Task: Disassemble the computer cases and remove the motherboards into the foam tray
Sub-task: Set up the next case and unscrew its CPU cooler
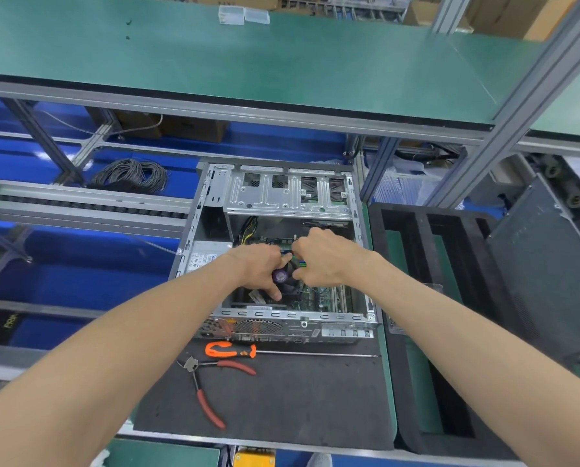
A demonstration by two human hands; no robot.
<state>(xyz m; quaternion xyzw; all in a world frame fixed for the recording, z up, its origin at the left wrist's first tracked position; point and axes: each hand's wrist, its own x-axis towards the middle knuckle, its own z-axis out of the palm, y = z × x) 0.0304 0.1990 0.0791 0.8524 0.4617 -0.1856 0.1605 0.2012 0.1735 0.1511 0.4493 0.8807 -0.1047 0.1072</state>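
Note:
An open grey computer case [283,193] lies on a dark mat, its side panel off. Inside sits a green motherboard [319,298] with a black CPU fan [287,281] bearing a purple label. My left hand [260,269] rests on the fan with its fingers spread down onto the board. My right hand [322,256] is pinched on a bundle of coloured wires [297,257] just above the fan. Both hands meet at the wires. A black foam tray [416,264] with long slots stands right of the case.
An orange-handled screwdriver [231,350] and red-handled cutters [207,389] lie on the mat [298,399] in front of the case. A dark case panel [544,274] leans at the right. A green shelf [248,62] overhangs the bench; a cable coil [130,175] lies at the back left.

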